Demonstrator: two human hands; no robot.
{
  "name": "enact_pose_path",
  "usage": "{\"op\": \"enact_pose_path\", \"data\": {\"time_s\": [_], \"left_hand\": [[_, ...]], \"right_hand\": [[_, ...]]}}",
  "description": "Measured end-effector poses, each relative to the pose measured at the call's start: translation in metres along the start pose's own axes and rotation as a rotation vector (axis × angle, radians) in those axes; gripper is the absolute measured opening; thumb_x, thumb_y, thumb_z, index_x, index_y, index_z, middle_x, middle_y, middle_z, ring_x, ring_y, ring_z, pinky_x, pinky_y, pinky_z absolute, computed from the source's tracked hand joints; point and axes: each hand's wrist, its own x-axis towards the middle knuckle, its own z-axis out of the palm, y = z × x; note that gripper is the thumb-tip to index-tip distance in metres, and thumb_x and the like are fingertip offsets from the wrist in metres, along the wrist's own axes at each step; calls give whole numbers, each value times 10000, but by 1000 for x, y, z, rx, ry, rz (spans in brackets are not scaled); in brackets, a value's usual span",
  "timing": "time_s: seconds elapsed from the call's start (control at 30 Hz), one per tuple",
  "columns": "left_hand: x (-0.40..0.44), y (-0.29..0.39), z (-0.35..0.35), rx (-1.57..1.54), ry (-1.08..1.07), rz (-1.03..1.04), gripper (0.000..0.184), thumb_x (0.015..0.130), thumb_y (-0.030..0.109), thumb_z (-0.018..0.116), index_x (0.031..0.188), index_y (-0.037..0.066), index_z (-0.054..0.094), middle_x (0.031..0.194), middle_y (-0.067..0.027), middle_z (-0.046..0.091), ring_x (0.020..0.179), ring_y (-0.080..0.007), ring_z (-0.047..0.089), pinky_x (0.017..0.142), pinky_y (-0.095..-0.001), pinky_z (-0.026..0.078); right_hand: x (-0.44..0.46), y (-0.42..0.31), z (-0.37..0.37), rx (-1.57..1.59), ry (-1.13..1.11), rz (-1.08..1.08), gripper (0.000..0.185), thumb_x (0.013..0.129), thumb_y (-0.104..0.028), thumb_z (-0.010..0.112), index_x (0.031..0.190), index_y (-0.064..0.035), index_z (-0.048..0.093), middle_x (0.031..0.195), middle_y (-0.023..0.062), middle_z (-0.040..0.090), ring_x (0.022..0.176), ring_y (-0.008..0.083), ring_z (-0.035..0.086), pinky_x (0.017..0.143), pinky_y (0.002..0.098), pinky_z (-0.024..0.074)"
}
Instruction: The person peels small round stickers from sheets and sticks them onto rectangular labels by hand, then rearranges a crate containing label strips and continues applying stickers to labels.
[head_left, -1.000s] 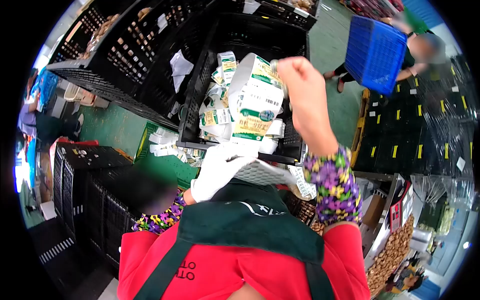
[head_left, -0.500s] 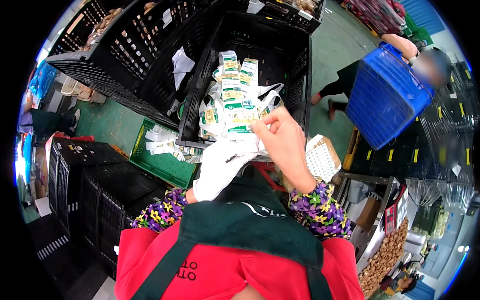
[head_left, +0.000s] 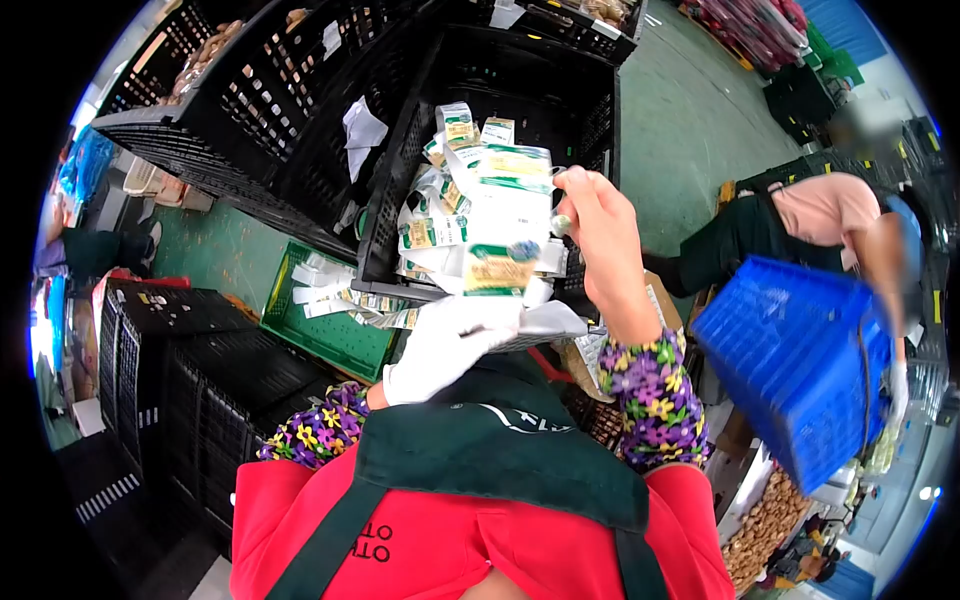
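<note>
A strip of printed labels (head_left: 514, 215), white with green and gold panels, stretches over the front of a black crate (head_left: 597, 95). My left hand (head_left: 447, 338), in a white glove, is closed around its lower end. My bare right hand (head_left: 603, 225) pinches the strip's upper right edge between thumb and fingers; the other fingers are curled in. More label strips (head_left: 432, 232) lie folded in a loose heap inside the crate, partly hidden behind the held strip.
A green crate (head_left: 368, 345) with more label strips sits at lower left, beside stacked black crates (head_left: 205, 365). Another black crate (head_left: 230, 110) stands at upper left. On the right, a person (head_left: 820, 215) bends with a blue crate (head_left: 790, 350) near a heap of brown mushrooms (head_left: 765, 520).
My right hand has moved up and right, lifting the label strip higher. My left hand stays nearly in place. The person with the blue crate has moved lower and nearer on the right.
</note>
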Motion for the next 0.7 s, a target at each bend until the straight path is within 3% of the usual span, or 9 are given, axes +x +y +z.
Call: {"op": "enact_pose_path", "data": {"time_s": [0.1,0.23,0.3,0.33,0.37,0.47,0.5,0.57,0.7], "left_hand": [[5,5,-1,-253,192,-116,191,813,68,678,992,4,686,984,-105,698,894,-179,657,794,-290,503],[8,6,-4,-166,155,-120,172,784,50,700,952,14,700,967,-100,701,882,-185,661,786,-294,509],[10,8,-2,-162,154,-115,162,759,25,715,921,16,713,952,-97,707,884,-178,665,783,-290,514],[11,9,-2,-91,170,-78,166,751,28,723,917,23,716,941,-96,709,874,-189,668,779,-294,516],[11,10,-1,-20,186,-42,170,743,31,731,913,31,719,931,-95,710,865,-199,671,775,-298,518],[8,-1,-1,108,175,83,192,728,44,747,919,57,726,917,-88,711,858,-221,673,773,-305,518],[9,1,-3,110,169,85,192,728,44,747,919,57,726,917,-88,711,858,-221,673,773,-305,518],[11,7,-6,112,143,139,193,716,56,758,906,74,724,908,-77,712,854,-228,672,777,-309,517],[12,0,-8,173,7,197,185,708,84,767,886,91,719,937,-71,707,907,-237,659,802,-328,508]], "right_hand": [[-32,10,14,-29,91,-66,200,901,-80,610,1084,-1,588,811,-50,550,712,-6,479,629,161,399],[-51,24,23,-171,-12,-131,214,843,-64,626,1048,-7,600,810,-47,555,609,-5,439,532,180,360],[-54,23,27,-292,-3,-137,210,826,-93,640,1018,-16,600,798,-17,577,621,37,484,560,221,398],[-52,30,26,-375,-7,-168,216,811,-139,653,992,-36,594,827,41,611,684,152,584,622,310,450],[-52,27,26,-374,-3,-167,216,811,-139,653,992,-36,594,827,41,611,684,152,584,622,310,450],[-50,13,18,-787,38,-330,250,772,-206,673,966,-69,592,911,107,621,846,318,624,727,399,470],[-43,17,11,-769,46,-329,224,812,-199,665,960,-40,609,856,78,625,800,237,628,719,352,471],[-31,29,-4,-184,-237,-27,222,869,-188,643,976,6,632,854,41,640,784,131,595,696,298,466],[-32,8,12,-252,-426,-18,244,908,-182,621,1002,42,645,875,28,646,797,65,549,700,252,463]]}}
